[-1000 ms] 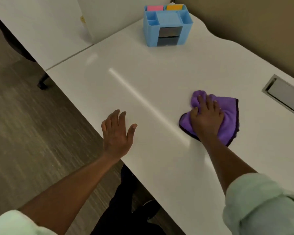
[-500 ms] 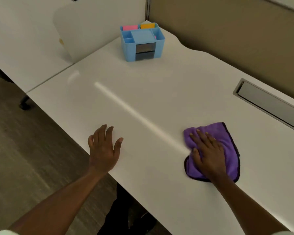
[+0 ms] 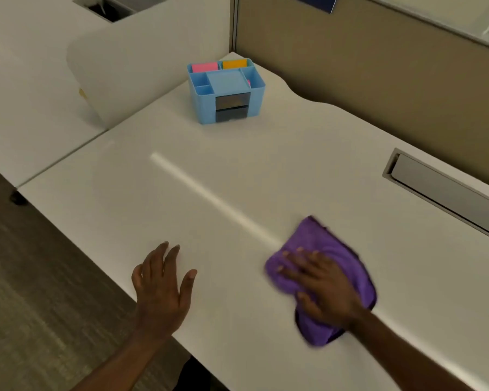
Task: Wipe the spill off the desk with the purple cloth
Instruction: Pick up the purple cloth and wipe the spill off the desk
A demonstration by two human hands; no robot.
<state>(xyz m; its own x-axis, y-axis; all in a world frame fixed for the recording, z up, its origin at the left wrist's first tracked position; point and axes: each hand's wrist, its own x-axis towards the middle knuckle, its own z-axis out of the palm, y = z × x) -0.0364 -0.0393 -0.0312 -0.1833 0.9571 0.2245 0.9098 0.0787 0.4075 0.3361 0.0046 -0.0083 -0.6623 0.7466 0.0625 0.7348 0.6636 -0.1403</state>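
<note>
The purple cloth (image 3: 328,246) lies bunched on the white desk (image 3: 209,170) at the lower right, blurred by motion. My right hand (image 3: 322,286) presses flat on top of it, fingers spread and pointing left. My left hand (image 3: 161,286) rests open on the desk near its front edge, fingers apart, holding nothing. No spill is visible on the desk; only a bright streak of reflected light (image 3: 209,196) crosses the surface.
A blue desk organiser (image 3: 226,94) with pink and orange note pads stands at the back. A grey cable slot (image 3: 446,193) is set into the desk at the right. A tan partition (image 3: 378,66) lines the back. Floor lies left of the desk edge.
The view has tilted up, so the desk sits lower in frame. My right hand has slid the cloth toward me and to the left. My left hand stays flat near the edge.
</note>
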